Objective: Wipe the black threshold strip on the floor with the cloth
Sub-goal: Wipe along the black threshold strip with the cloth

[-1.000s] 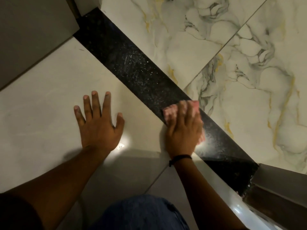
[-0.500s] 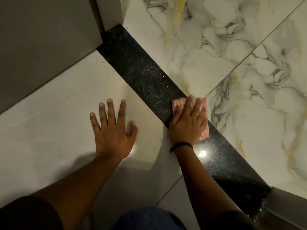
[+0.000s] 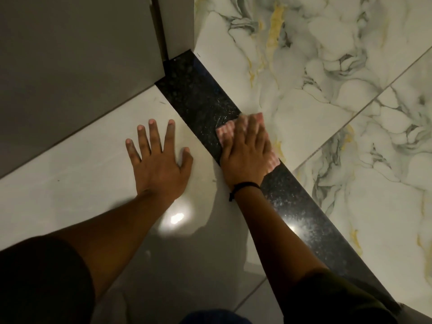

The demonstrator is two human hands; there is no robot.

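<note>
Now cloth (image 3: 225, 132) is pressed onto black threshold strip (image 3: 198, 94) by flat right hand (image 3: 247, 157); left hand (image 3: 159, 164) spread at nine o'clock, door frame (image 3: 180, 26) at eleven.

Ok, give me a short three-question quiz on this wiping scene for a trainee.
1. Which hand presses the pink cloth onto the black threshold strip? A) left B) right C) both
2. True or false: the left hand lies flat on the marbled tile.
3. Fill in: the black band sits on the ___ wrist.

Key:
1. B, the right hand.
2. False: it rests on the plain pale tile.
3. right
</note>
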